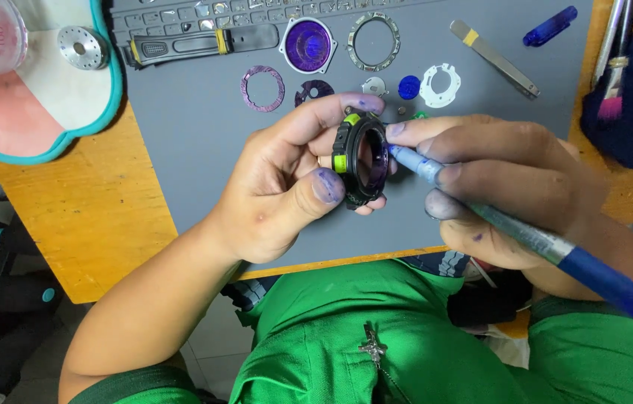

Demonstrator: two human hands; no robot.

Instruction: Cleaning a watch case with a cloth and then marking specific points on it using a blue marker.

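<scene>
left hand (pixel 286 187): fingers closed round a black watch case (pixel 361 158) with green buttons, held up off the grey mat (pixel 197 142) and tipped sideways so its opening faces the pen.
right hand (pixel 503 187): fingers pinched tight on a blue pen (pixel 548 243), gripped low near the tip for control; the tip (pixel 395 153) sits at the case rim, touching it as far as i can tell.
on the mat: a purple dial (pixel 308 45), metal bezel ring (pixel 374 41), purple ring (pixel 262 88), white spacer (pixel 440 84), strap (pixel 197 43) and tweezers (pixel 494 58), spread out singly, well apart from the hands.
worktop (pixel 84 209): wooden, with a teal-edged tray (pixel 69 112) at the left corner.
</scene>
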